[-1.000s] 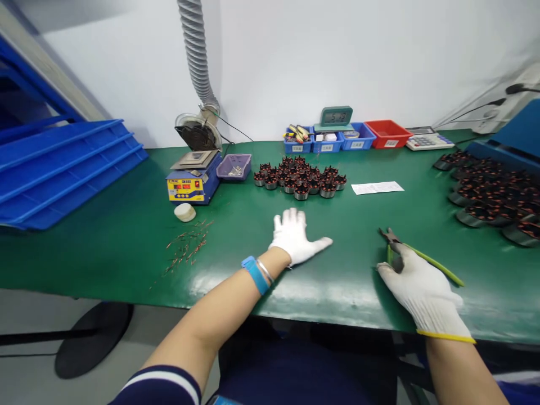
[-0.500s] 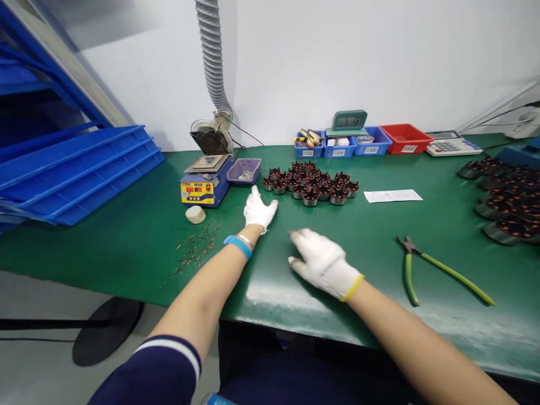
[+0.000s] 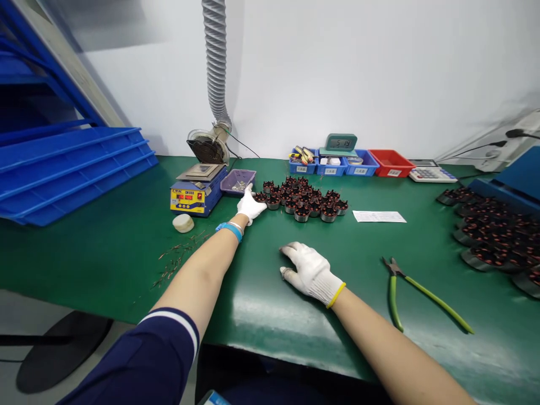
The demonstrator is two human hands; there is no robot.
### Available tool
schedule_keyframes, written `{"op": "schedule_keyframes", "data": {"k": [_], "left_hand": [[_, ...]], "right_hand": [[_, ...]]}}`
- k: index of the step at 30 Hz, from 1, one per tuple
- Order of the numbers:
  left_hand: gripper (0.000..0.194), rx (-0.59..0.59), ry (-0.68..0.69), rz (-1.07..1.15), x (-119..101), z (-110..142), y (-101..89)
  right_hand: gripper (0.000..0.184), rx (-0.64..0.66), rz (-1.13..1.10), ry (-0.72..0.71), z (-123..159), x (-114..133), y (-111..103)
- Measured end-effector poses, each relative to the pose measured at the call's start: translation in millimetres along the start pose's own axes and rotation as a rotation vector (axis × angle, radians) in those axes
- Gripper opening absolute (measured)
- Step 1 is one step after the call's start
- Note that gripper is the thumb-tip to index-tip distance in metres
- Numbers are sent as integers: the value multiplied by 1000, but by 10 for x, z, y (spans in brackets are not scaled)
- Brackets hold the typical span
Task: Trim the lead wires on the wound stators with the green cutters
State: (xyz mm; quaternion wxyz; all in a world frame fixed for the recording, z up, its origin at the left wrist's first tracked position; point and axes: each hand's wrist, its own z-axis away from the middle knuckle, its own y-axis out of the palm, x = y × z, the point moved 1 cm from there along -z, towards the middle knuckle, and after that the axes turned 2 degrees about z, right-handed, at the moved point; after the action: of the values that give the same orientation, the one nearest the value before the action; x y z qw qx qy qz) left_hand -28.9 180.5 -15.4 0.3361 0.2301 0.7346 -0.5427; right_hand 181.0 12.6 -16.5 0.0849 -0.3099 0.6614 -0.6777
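My left hand (image 3: 251,206), in a white glove, reaches to the left end of a cluster of copper-wound motor stators (image 3: 301,197). Its thumb is spread from the fingers beside the nearest stator, and nothing shows in its grasp. My right hand (image 3: 310,270), gloved with darkened fingertips, hovers low over or rests on the green table (image 3: 270,315), in front of the cluster. Its thumb and fingers are apart with nothing between them. Green-handled cutting pliers (image 3: 393,270) lie with their handles spread, to the right of that hand.
A purple tray (image 3: 238,181) of small parts and a blue-yellow solder pot (image 3: 192,197) stand at left, near a round white pad (image 3: 183,223) and copper wire scraps (image 3: 179,259). A paper slip (image 3: 378,216) and more stators (image 3: 498,236) lie right; small bins (image 3: 358,163) line the wall.
My right hand let go of the pliers, leaving them on the table, and moved left. My left hand moved left and forward to the stator cluster's left end.
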Motion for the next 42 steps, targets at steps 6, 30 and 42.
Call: {"op": "schedule_keyframes", "data": {"k": [6, 30, 42], "left_hand": [[102, 145, 77, 16, 10, 806, -125], [118, 627, 284, 54, -203, 1791, -236], [119, 544, 245, 130, -187, 1794, -291]], "right_hand": [[51, -56, -77, 92, 16, -86, -19], [31, -67, -403, 334, 113, -69, -187], [22, 77, 58, 401, 103, 29, -122]]}}
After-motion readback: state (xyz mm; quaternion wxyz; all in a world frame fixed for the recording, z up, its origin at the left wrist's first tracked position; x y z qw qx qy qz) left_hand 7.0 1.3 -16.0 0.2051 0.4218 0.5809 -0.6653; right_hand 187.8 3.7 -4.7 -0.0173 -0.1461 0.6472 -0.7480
